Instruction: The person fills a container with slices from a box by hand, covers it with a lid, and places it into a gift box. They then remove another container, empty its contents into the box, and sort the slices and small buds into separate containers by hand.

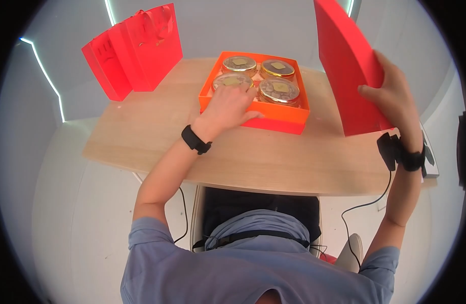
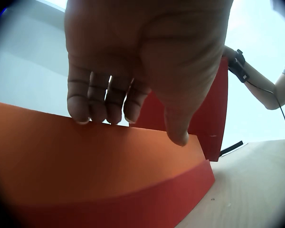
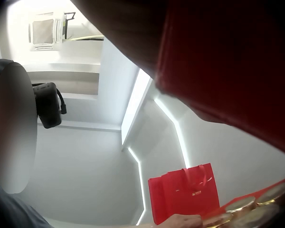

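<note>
Red lid (image 1: 346, 76) gripped in right hand (image 1: 396, 93), left hand (image 1: 228, 107) over front-left jar (image 1: 233, 79), fingers seemingly relaxed

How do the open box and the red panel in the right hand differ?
The box sits flat on the table; the red panel is gripped near-upright by the right hand. The box shows orange walls above a red base; the panel's visible surfaces are red. Both have red on the outside.
</note>
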Available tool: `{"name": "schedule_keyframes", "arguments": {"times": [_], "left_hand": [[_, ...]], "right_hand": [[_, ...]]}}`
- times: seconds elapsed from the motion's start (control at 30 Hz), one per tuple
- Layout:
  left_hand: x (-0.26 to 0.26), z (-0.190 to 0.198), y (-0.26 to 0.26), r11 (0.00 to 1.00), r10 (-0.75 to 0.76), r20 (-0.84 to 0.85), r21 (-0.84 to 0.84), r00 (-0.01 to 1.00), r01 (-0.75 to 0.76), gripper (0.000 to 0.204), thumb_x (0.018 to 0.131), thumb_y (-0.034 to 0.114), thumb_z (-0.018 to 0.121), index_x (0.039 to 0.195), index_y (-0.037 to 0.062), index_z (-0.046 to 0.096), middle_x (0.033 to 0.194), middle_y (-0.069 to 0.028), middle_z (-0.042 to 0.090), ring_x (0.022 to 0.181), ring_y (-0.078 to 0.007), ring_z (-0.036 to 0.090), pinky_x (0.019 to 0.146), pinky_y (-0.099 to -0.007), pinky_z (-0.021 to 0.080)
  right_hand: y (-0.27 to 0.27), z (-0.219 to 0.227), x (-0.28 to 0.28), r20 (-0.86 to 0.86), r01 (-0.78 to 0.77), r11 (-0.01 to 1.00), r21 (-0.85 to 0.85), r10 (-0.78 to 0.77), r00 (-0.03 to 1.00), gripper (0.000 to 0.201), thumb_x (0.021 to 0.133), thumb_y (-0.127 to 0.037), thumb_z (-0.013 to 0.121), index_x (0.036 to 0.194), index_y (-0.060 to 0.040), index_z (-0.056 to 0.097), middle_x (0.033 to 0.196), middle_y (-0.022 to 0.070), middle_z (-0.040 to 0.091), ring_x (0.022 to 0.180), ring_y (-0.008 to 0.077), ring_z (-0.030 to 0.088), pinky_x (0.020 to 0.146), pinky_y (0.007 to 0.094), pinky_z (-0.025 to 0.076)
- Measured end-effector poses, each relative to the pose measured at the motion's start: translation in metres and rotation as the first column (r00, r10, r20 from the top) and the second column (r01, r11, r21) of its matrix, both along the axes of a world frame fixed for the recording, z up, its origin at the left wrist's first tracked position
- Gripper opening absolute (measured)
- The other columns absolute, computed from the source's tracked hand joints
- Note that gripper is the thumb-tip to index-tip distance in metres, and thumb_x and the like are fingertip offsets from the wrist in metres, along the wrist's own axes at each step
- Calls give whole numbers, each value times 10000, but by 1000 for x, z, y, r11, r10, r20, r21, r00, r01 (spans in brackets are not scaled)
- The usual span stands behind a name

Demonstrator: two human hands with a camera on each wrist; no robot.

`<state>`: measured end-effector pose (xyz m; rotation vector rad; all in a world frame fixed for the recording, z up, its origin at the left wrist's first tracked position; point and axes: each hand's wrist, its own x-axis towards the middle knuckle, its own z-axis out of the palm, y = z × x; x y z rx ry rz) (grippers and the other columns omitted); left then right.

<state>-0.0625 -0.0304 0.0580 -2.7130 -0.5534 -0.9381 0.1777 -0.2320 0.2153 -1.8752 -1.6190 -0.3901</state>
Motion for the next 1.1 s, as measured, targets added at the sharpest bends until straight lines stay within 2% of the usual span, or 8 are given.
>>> {"name": "schedule_keyframes", "arguments": {"times": [0.1,0.17,0.27,0.37,0.53,0.77,0.97,1.1], "left_hand": [[0,0,1,995,65,-47,-68,997,-68,447,756,358,765,1000,29,586,904,-130,622,839,-328,613,691,-440,484],[1,-2,3,993,90,-47,-74,995,-93,422,746,343,774,957,26,593,888,-134,627,835,-333,615,693,-444,484],[4,-5,10,996,78,-22,-29,997,-79,375,722,312,797,867,21,610,833,-127,629,776,-317,633,611,-437,477],[4,-2,12,998,58,4,-16,998,-58,339,707,287,806,804,17,627,773,-129,627,740,-317,636,573,-434,468],[-7,3,7,996,35,33,-77,999,-33,322,697,291,806,800,31,646,739,-134,618,730,-334,618,604,-442,462],[-71,2,11,989,133,55,-67,990,-129,353,681,314,804,790,30,625,731,-128,606,722,-340,603,629,-444,461],[-117,0,28,980,179,96,-109,979,-169,390,629,277,833,740,5,576,723,-137,581,705,-333,582,619,-418,456],[-137,5,29,935,304,20,-198,952,-294,411,608,235,851,718,-10,540,735,-157,557,689,-326,552,600,-403,437]], "right_hand": [[14,-12,9,90,41,997,-63,-36,995,685,653,-137,696,1279,71,510,997,245,649,926,352,639,830,386,502],[23,-18,12,150,61,997,-53,-53,987,568,656,-128,689,1170,73,556,930,240,636,896,374,617,796,408,497],[28,-10,5,123,86,967,-240,-58,991,430,664,-114,678,1031,74,559,873,243,614,859,400,593,764,438,489],[38,-35,16,275,27,991,-132,10,961,333,671,-97,665,933,62,534,835,244,597,831,417,575,743,464,483],[42,-44,3,278,80,957,-280,1,961,320,663,-65,651,933,68,540,845,238,610,840,417,591,700,474,499],[75,-101,5,420,-5,994,-109,50,906,142,690,5,564,821,43,525,717,201,613,718,390,621,603,463,507],[105,-169,-5,453,-116,983,-143,169,876,264,739,-18,534,955,126,581,734,206,645,687,354,653,596,429,525],[134,-199,-18,334,-105,945,-310,212,918,318,755,-15,518,1025,141,586,800,243,662,734,354,672,617,415,536]]}}
